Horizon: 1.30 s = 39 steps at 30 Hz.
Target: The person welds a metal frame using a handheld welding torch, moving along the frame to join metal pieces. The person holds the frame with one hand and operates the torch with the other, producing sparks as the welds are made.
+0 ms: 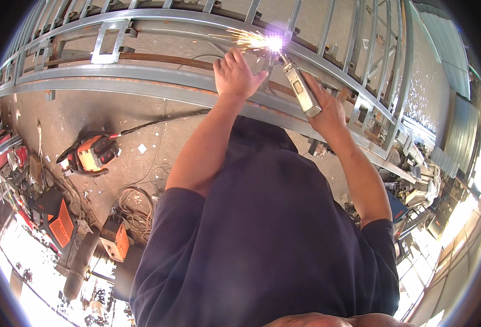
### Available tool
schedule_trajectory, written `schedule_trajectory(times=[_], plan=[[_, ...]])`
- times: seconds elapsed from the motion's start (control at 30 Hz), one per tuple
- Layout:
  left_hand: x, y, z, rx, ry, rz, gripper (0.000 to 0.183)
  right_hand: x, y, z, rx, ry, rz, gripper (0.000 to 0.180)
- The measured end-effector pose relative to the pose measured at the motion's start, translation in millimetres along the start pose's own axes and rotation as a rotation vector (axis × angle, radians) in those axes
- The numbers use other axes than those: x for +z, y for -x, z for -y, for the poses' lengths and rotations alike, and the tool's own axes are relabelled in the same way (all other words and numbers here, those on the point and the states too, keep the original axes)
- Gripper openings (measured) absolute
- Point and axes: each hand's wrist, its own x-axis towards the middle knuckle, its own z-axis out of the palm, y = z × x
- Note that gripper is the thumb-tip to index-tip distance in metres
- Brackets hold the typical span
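A metal frame of steel tubes (162, 79) with parallel bars spans the upper view. My right hand (328, 104) is closed around a worn, boxy welding torch or electrode holder (302, 90) whose type is not certain. At its tip a bright violet-white arc glows against the frame, throwing orange sparks to the left. My left hand (235, 73) is raised over the frame just left of the arc, its fingers loosely curled and its thumb stretched towards an upright tube. Whether it touches the metal cannot be told. Glare hides the joint at the arc.
An orange and black portable machine (93, 153) stands on the concrete floor at left, with a black cable running towards the frame. Coiled hoses (134, 208), an orange-fronted box (115, 241) and a gas cylinder (81, 263) lie lower left. Corrugated sheets (463, 126) and scrap are at right.
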Motion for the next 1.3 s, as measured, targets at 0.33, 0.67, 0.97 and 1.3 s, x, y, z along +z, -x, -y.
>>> schedule_trajectory(times=[0.33, 0.67, 0.97, 1.3], plan=[[-5, -1, -3, -0.031, 0.003, 0.022, 0.112, -5, 0, 0, 0.041, 0.01, 0.026, 0.089], [-10, 0, -3, -0.056, 0.009, 0.095, 0.117, -6, 3, -4, -0.054, -0.014, -0.077, 0.076], [-19, -1, -2, -0.07, -0.019, 0.142, 0.119, -74, 57, -12, -0.04, -0.3, 0.082, 0.079], [-19, 47, 100, -0.887, 0.196, -0.775, 0.091, -188, -5, 3, 0.164, -0.36, 0.462, 0.035]])
